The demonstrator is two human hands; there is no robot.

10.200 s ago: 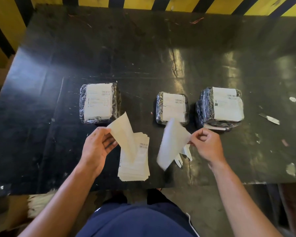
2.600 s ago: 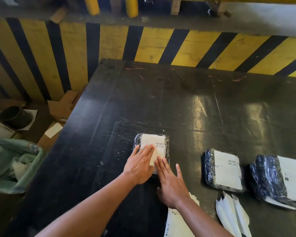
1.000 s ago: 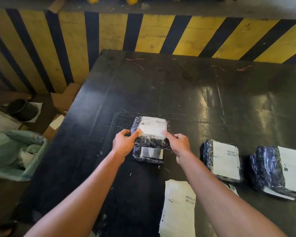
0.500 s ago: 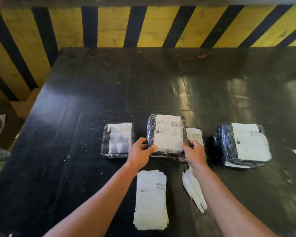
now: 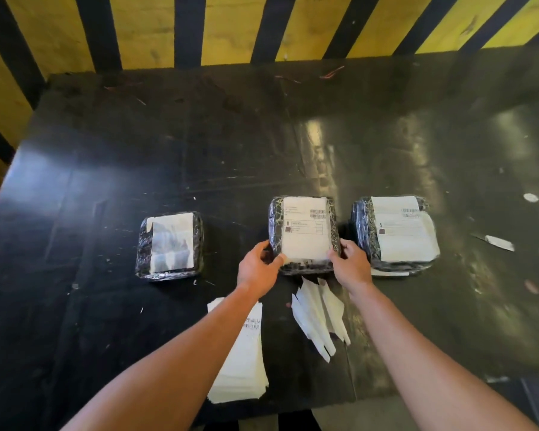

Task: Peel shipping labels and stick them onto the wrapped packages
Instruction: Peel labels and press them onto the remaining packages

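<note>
Head view shows both my hands on the middle package (image 5: 304, 234) — left hand (image 5: 257, 270) and right hand (image 5: 350, 265) grip its near corners, fingers (image 5: 335, 255) curled on the label's lower edge. It rests on the black surface (image 5: 199, 150) between a left package (image 5: 169, 245) and a right package (image 5: 394, 233). Label stack (image 5: 241, 365) and peeled backings (image 5: 319, 315) lie nearer me
</note>
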